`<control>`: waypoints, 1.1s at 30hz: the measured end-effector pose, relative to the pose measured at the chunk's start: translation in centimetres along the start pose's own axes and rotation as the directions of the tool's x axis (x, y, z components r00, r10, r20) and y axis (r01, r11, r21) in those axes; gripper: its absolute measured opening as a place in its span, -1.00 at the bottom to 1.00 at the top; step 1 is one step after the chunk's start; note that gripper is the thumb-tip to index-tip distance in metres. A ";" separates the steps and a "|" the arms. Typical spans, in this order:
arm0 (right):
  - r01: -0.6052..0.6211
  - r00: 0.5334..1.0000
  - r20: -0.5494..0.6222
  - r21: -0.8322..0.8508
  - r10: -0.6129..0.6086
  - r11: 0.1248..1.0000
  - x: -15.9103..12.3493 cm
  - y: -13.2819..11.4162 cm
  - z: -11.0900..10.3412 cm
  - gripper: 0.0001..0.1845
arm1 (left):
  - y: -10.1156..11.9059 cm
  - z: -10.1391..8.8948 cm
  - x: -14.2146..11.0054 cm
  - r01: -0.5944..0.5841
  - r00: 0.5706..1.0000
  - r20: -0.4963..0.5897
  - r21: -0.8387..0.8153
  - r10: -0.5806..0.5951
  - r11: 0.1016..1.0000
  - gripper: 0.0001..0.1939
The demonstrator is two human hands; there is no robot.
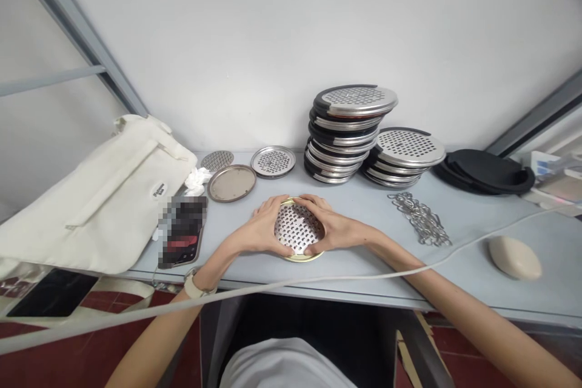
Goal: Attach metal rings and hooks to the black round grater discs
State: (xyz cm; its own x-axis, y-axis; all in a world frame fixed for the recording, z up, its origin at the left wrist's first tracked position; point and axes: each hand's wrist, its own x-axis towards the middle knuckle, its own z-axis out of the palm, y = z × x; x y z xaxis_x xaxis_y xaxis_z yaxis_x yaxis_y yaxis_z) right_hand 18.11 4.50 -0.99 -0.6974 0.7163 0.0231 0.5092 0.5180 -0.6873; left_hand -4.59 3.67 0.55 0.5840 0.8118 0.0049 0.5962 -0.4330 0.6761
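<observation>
A round metal grater plate point(299, 229) with rows of raised holes and a gold-coloured rim lies on the grey table in front of me. Around its left side curves my left hand point(264, 227), thumb at the near rim and fingers at the far rim. My right hand point(334, 227) grips the opposite side the same way, and the two thumbs nearly meet at the front. Beyond my left hand are a plain round metal lid point(232, 183), a perforated disc point(217, 160) and another grater plate in a silver rim point(273, 162).
Two stacks of black-edged round graters, one tall point(343, 133) and one shorter point(404, 157), stand by the wall. Metal clips point(421, 218), black rings point(486, 171) and a beige rounded object point(515, 257) are rightward. A white bag point(104, 194) and phone point(184, 230) lie left. A white cable point(318, 280) crosses in front.
</observation>
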 end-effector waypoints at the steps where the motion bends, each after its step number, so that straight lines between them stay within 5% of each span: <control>1: 0.003 1.000 -0.013 -0.010 -0.003 1.000 0.0 0.0 0.1 0.18 | 0.1 0.1 -0.1 0.001 1.000 -0.009 0.010 0.000 1.000 0.14; 14: 0.006 0.992 -0.122 -0.033 -0.010 0.999 0.1 0.2 0.8 0.18 | 1.1 -0.2 -0.5 -0.032 0.999 -0.034 0.039 0.033 0.999 0.08; 33: -0.014 1.000 -0.022 -0.041 0.013 0.999 0.1 -0.4 0.4 0.07 | 0.0 -0.1 0.1 0.073 0.997 0.013 -0.047 -0.073 0.996 0.14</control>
State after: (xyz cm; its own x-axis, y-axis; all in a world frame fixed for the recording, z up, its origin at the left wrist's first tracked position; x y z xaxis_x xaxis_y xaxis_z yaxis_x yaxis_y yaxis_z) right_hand 17.68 4.20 -0.99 -0.6795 0.7330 0.0300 0.5391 0.5267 -0.6572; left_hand -4.60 3.78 0.59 0.5464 0.8358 -0.0540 0.6109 -0.3536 0.7083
